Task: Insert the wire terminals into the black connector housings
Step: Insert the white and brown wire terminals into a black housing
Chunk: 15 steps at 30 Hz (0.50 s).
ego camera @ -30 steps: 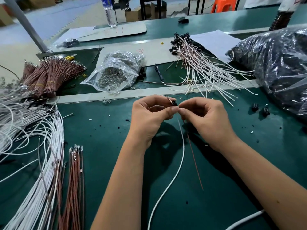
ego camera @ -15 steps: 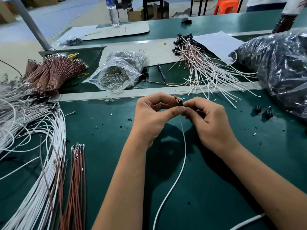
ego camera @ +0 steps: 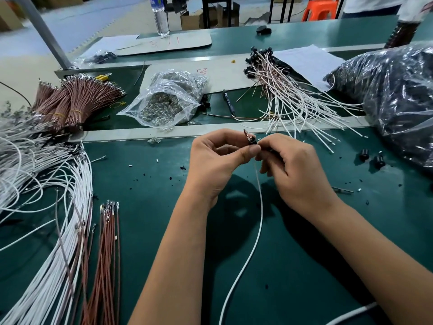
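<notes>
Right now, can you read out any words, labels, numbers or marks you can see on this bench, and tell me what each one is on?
Nothing here reads as clear text.
Red handwritten marks on the far cardboard sheet: strokes only, not readable.
Red mark on the nearer cardboard sheet, by the clear bag: looks like "N", uncertain.
Blue label on the water bottle: too blurred to read.
White paper: no print can be made out.
</notes>
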### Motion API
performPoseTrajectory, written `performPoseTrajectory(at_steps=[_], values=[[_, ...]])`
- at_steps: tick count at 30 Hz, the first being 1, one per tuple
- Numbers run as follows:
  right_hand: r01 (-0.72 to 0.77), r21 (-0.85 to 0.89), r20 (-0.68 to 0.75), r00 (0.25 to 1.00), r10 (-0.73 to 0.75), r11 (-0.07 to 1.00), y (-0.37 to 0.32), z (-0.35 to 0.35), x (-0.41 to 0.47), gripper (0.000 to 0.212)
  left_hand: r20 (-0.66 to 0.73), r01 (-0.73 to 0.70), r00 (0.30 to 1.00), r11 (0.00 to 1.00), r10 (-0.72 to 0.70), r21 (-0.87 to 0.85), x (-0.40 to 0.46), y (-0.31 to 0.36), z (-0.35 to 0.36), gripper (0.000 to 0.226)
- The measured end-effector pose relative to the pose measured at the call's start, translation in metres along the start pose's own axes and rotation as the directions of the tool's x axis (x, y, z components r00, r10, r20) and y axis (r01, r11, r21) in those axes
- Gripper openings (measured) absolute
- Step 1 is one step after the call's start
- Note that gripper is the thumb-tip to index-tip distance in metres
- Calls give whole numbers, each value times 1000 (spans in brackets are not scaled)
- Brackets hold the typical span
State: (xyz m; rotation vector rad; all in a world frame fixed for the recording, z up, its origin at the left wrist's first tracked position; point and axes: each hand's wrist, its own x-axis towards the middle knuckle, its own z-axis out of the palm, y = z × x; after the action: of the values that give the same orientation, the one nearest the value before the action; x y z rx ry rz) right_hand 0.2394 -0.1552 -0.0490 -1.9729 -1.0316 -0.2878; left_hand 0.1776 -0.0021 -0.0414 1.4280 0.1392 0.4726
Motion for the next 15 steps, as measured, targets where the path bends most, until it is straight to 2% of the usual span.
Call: performPoseTrajectory(at_steps=[3, 7, 15], values=[[-46, 26, 2, 999, 46, 999, -3, 1, -1, 8, -52, 115, 992, 991, -119, -72, 0, -1, -1, 14], [-100, 77, -42, 994, 104, 992, -4, 3, -4, 6, -38, 257, 962, 942, -271, -217, 1, -1, -2, 3], [-105, 80, -105, 988, 113, 991, -4, 3, -6, 5, 31, 303, 951, 914, -307, -271, 4, 0, -3, 23]])
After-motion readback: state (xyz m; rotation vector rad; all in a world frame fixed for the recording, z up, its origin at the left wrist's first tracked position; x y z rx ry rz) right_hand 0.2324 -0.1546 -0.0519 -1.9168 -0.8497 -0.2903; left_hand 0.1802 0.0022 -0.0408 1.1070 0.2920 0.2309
